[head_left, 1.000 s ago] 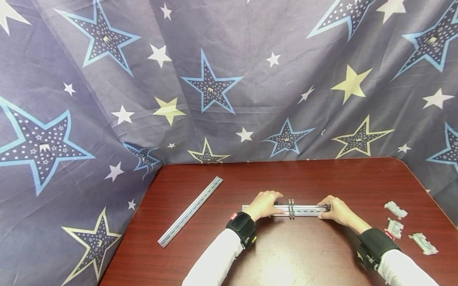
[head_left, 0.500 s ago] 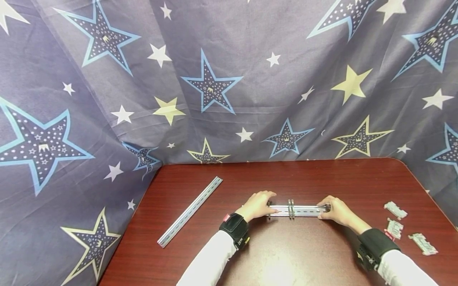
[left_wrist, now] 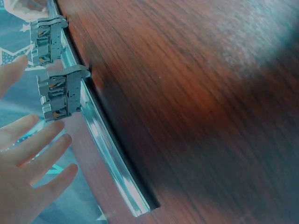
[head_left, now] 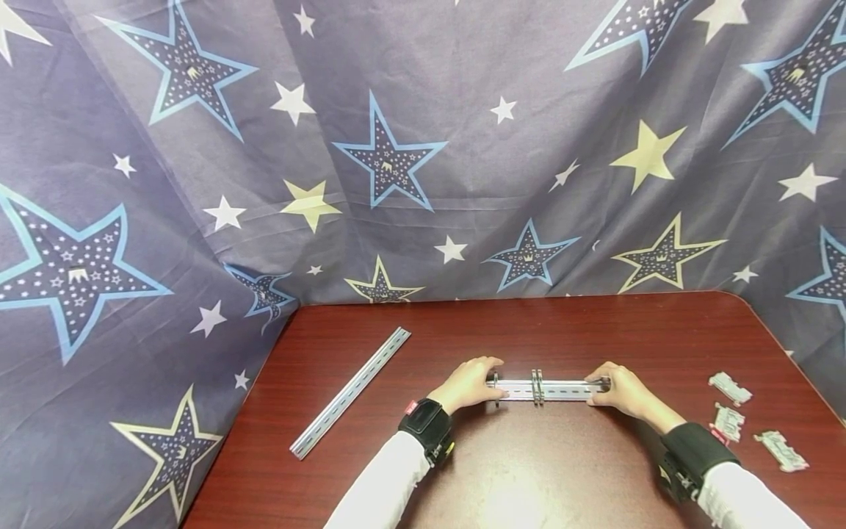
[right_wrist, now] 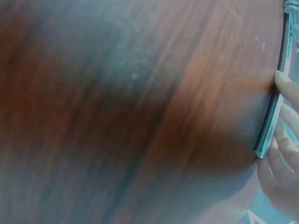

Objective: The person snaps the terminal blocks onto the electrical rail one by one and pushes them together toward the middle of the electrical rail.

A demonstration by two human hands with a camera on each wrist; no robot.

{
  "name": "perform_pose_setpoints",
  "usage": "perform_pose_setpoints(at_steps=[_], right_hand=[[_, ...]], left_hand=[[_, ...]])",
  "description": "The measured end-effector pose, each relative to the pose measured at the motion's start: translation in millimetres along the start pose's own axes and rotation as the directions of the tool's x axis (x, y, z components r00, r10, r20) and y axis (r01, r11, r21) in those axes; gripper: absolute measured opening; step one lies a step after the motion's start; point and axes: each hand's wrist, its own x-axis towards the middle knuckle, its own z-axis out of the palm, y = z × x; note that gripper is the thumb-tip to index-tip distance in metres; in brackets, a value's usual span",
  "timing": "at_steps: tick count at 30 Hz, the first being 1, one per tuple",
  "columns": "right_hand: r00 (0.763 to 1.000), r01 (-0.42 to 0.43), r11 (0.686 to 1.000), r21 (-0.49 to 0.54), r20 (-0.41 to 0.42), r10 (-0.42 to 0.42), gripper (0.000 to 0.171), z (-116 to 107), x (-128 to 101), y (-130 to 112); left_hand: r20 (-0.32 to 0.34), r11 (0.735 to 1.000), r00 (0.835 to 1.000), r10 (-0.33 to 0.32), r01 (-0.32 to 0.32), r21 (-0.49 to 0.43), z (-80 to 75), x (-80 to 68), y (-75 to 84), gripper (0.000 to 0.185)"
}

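While the metal rail [head_left: 562, 389] lies on the table [head_left: 529, 470], its right end is pinched by the right hand [head_left: 624, 391]; the left hand [head_left: 468, 383], fingers spread, is rested beside a clip [left_wrist: 60, 91]. Stiff and light, it is best gripped at the ends.

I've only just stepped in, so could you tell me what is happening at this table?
A person is working on a slotted metal rail lying across a dark red table. The right hand grips the rail's right end; the left hand, fingers straight, is at its left end beside a grey clip-on block. More blocks sit mid-rail. A second rail and three loose blocks lie aside.
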Motion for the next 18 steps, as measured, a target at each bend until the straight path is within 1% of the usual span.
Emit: perform_pose_setpoints(at_steps=[10,18], right_hand=[[1.0,0.007,1.0,0.007,-0.009,-0.006,0.029,1.0,0.1,1.1],[1.0,0.015,1.0,0.008,-0.011,-0.015,0.029,0.5,-0.4,0.5]], left_hand=[[-0.003,0.999,1.0,0.008,-0.008,-0.047,1.4,-4.3,-4.0,0.06],[-0.009,0.999,1.0,0.021,-0.021,-0.041,3.3,-5.6,-7.7,0.056]])
